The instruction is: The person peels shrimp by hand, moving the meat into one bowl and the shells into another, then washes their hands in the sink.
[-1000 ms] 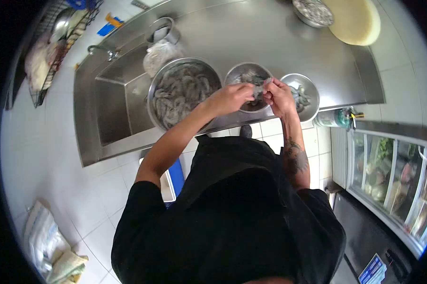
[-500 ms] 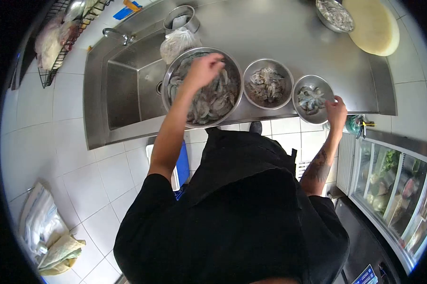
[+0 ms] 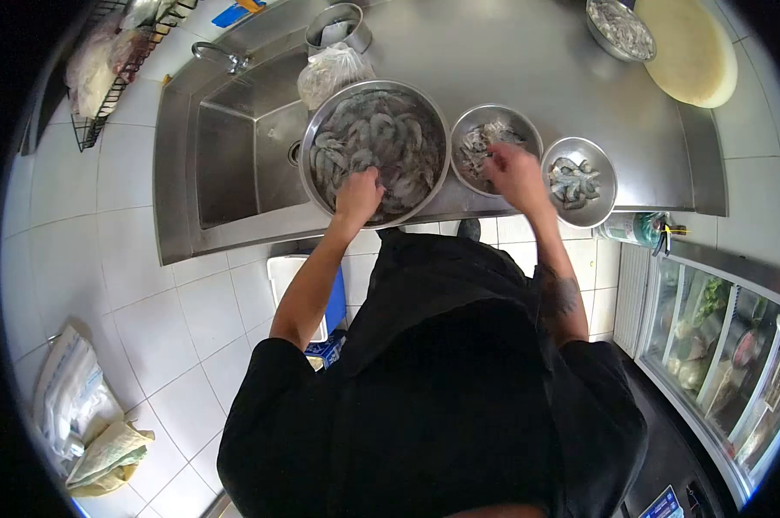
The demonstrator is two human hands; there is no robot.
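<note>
A large steel bowl [image 3: 443,129] full of grey raw shrimp [image 3: 390,129] stands by the sink. My left hand [image 3: 359,198] is at its near side with fingers closed on a shrimp, which is partly hidden. To its right is a medium steel bowl [image 3: 532,129] of shrimp shells and heads [image 3: 485,138]. Over this bowl hovers my right hand [image 3: 515,175], its fingers drawn together; what they hold, if anything, I cannot make out. A smaller steel bowl [image 3: 604,203] at the right contains several peeled shrimp [image 3: 574,181].
A sink [image 3: 226,173] with a faucet [image 3: 221,57] lies left of the bowls. Behind them are a filled plastic bag [image 3: 334,76] and a steel pot [image 3: 338,22]. Another filled bowl [image 3: 621,30] and a round pale board [image 3: 688,52] stand back right. A glass-fronted fridge [image 3: 718,345] is at the right.
My left hand has moved back towards me within the large bowl. My right hand has left the small bowl's right rim and swung left over the shell bowl. The view has shifted slightly.
</note>
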